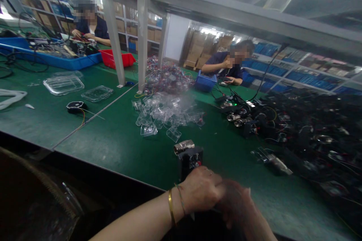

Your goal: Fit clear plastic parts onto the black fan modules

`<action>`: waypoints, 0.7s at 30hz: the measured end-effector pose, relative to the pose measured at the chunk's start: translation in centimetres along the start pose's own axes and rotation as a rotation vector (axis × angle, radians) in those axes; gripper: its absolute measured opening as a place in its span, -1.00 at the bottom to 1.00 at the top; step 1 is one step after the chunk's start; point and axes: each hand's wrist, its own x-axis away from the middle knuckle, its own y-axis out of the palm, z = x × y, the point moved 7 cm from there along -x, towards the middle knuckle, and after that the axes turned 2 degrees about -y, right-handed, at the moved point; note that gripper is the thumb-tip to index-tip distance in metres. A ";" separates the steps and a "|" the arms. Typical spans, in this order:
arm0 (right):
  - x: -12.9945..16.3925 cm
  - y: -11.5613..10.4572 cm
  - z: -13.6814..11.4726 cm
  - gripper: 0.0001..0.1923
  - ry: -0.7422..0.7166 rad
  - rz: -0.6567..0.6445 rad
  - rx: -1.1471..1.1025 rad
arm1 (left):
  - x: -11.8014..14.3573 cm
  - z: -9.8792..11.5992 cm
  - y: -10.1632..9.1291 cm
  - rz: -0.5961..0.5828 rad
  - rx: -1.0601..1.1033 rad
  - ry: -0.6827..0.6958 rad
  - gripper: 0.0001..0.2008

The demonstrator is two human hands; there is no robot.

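My left hand [203, 190], with a gold bracelet at the wrist, is in front of me at the table's near edge, its fingers curled round something hidden. Against it on the right is my right hand [237, 201], smeared by motion, so its fingers cannot be made out. Just beyond my left hand's knuckles stands a black box-shaped unit [185, 161] with red wiring on its side. A shiny metal pipe fitting [183, 146] sits at its top. My left hand covers the unit's lower right part; whether it touches it I cannot tell.
Clear plastic covers [169, 111] are heaped mid-table, before a pile of wired parts [168, 77]. A large heap of black units [311, 139] fills the right; one metal fitting with a clear cover [274, 161] lies nearer. Metal posts [143, 30] rise behind. Two people work across the table.
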 end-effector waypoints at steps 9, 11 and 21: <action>0.7 -0.1 -0.7 -0.28 -0.040 0.039 0.033 | 0.1 0.0 -0.4 0.040 -0.011 -0.040 -0.87; 0.9 0.1 -1.0 -0.27 -0.048 0.041 0.037 | 0.1 0.0 -0.3 0.038 -0.013 -0.051 -0.87; 0.9 0.3 -1.0 -0.26 -0.025 0.020 0.043 | 0.1 0.3 -0.6 0.029 0.001 0.012 -0.91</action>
